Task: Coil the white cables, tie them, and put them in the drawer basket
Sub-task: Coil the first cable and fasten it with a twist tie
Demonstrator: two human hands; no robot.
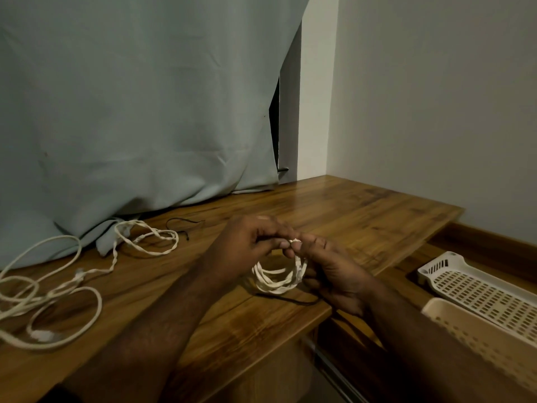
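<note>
- Pale blue-grey curtain [139, 106], one, hangs behind the desk; its hem bunches on the desktop at the rear left.
- Wooden desk [334, 216], one, fills the lower half of the view and meets two plain walls at the far right corner.
- Two perforated plastic baskets sit in the opened drawer at the right, below desk level: one white basket [476, 289] farther away and one beige basket [491, 338] nearer, touching end to end.
- Two loose white cables lie uncoiled on the left of the desk: a large tangle [49, 303] near the front edge and a twisted cable [148, 237] just beside the curtain hem.
- One coiled white cable [276, 279] hangs in several loops between the two hands, above the desk's front edge, well apart from the baskets.
- Left hand [247, 242] has its fingers curled, pinching the top of the coil.
- Right hand [328, 271] has its fingers curled round the coil, its fingertips meeting those of the left hand at a white cable end [295, 241].
- Two thin dark ties show: one [183, 223] loose on the desk behind the hands, one [290, 299] trailing under the coil.
</note>
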